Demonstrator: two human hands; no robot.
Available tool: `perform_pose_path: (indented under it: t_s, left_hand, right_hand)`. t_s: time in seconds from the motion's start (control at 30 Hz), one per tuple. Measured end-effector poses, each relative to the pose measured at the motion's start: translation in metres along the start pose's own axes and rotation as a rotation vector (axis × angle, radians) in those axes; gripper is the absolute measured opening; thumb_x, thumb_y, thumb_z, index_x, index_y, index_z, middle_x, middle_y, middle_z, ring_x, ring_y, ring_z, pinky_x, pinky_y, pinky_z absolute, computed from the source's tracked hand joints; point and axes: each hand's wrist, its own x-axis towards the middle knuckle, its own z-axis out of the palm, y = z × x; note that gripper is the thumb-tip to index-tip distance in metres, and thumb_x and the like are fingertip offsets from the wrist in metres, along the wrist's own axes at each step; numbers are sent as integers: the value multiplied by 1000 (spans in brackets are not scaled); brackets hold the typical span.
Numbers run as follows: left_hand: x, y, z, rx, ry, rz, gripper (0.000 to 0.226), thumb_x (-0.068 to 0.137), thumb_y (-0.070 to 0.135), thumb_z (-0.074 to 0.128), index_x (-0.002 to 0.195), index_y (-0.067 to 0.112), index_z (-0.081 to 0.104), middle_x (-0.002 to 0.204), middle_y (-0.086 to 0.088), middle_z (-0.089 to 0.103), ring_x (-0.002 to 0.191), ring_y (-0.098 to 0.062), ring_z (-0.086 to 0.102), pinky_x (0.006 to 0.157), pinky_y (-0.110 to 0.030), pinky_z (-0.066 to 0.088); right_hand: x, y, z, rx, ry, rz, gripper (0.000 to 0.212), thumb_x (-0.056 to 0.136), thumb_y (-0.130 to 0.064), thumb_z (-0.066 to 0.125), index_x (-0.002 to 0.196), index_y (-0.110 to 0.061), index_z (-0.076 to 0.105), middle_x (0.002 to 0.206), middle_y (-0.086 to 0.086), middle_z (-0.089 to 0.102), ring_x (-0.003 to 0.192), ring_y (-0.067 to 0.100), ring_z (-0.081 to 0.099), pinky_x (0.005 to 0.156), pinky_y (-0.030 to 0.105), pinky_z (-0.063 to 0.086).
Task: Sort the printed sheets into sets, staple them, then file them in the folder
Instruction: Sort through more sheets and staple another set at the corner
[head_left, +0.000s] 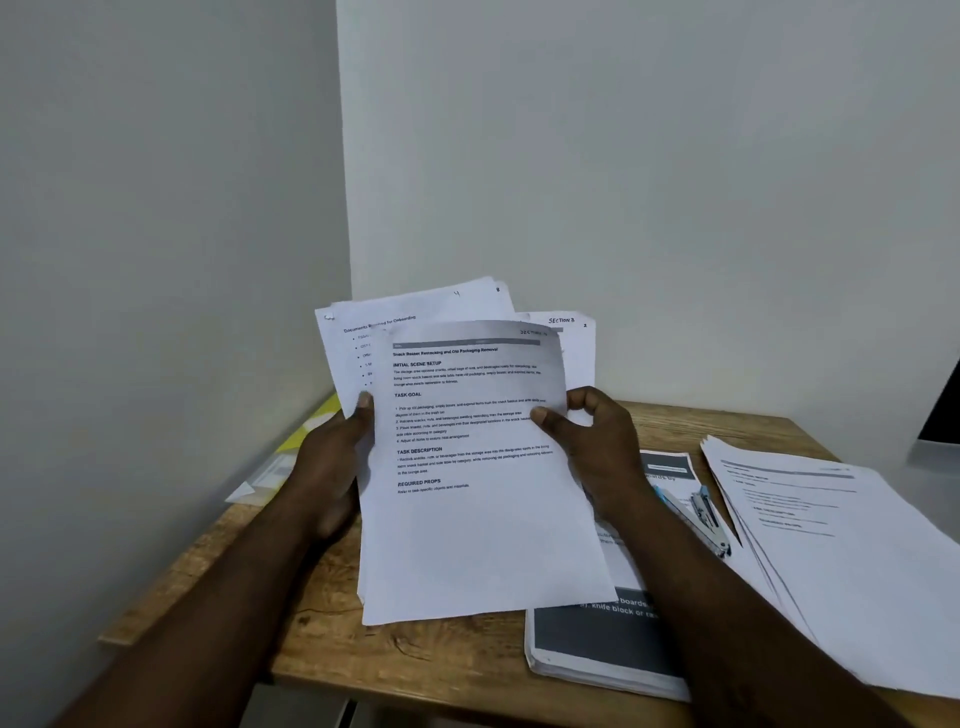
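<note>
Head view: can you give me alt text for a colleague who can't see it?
The left hand and right hand hold a fan of printed sheets over a wooden table, the right pinching the front sheet's edge. A stapler and a loose stack of sheets lie to the right; a yellow folder lies at the left edge.

Stapler (707, 518) partly behind right forearm (691, 597).

2 plain pale walls, the left wall (156, 208) and the back wall (649, 156), meet in a corner. A light wood-grain table (426, 654) sits in that corner. Soft, even light. A dark panel (943, 410) shows at the right edge.
</note>
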Motion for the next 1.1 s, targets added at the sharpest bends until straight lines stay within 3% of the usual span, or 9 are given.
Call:
perform_pose_path:
  t_s: [0.13, 0.2, 0.3, 0.37, 0.5, 0.6, 0.8, 0.97, 1.1]
  left_hand:
    - [-2, -3, 8, 40, -131, 2, 67, 91, 67, 68, 134, 15, 65, 127, -4, 75, 125, -25, 68, 88, -31, 62]
    - [-4, -6, 7, 73, -162, 46, 70, 83, 49, 85, 133, 5, 65, 127, -12, 75, 123, -34, 68, 86, -32, 62]
    - [-5, -6, 5, 109, -153, 62, 35, 100, 2, 64, 134, 2, 63, 126, -15, 75, 115, -35, 72, 80, -39, 64]
    - [-1, -5, 1, 73, -93, 37, 31, 101, 1, 60, 132, 1, 64, 126, -18, 74, 112, -37, 74, 83, -47, 64]
    - [4, -4, 0, 51, -4, 26, 31, 105, 14, 60, 133, 4, 64, 126, -19, 73, 113, -40, 72, 100, -59, 55]
    - [0, -1, 1, 79, 56, 58, 37, 102, 35, 66, 130, 11, 68, 121, -12, 77, 110, -35, 75, 102, -57, 55]
    - [-4, 5, 4, 298, 167, 43, 56, 91, 73, 57, 105, 23, 76, 97, 6, 82, 91, -16, 79, 82, -36, 60]
    - [0, -2, 3, 76, -21, 34, 29, 96, 11, 70, 123, 4, 70, 115, -8, 79, 111, -30, 74, 80, -39, 63]
    - [7, -7, -5, 73, 15, 43, 31, 95, 5, 70, 127, 6, 69, 121, -12, 77, 106, -28, 76, 88, -41, 59]
  right_hand:
    - [-5, -5, 6, -100, 138, -35, 40, 74, -39, 95, 82, -21, 60, 88, -11, 67, 76, 10, 58, 59, 19, 45]
    - [-8, -7, 10, -145, 164, -57, 44, 74, -46, 94, 82, -20, 59, 88, -10, 66, 78, 6, 56, 63, 24, 44]
    - [-9, -6, 16, -191, 189, -57, 48, 75, -55, 90, 80, -18, 59, 84, -8, 64, 77, 8, 56, 66, 30, 44]
    - [-9, -6, 17, -173, 184, -49, 47, 78, -57, 88, 80, -19, 60, 86, -10, 65, 79, 9, 57, 67, 30, 45]
    - [-7, -5, 16, -97, 51, -22, 32, 82, -47, 88, 94, -26, 67, 105, -16, 68, 103, 4, 63, 82, 26, 52]
    - [-6, -1, 15, -62, -29, 13, 42, 71, -50, 91, 102, -32, 72, 109, -13, 76, 106, 14, 72, 95, 42, 60]
    - [-8, 1, 19, -147, -12, -44, 27, 79, -42, 91, 84, -23, 71, 91, -10, 78, 88, 16, 72, 80, 37, 57]
    - [-10, -4, 19, -146, 13, -46, 27, 81, -43, 90, 78, -25, 70, 89, -11, 77, 86, 14, 71, 72, 29, 52]
    - [-8, 0, 18, -75, 20, -28, 32, 81, -49, 89, 77, -26, 66, 90, -17, 72, 92, 12, 65, 81, 29, 49]
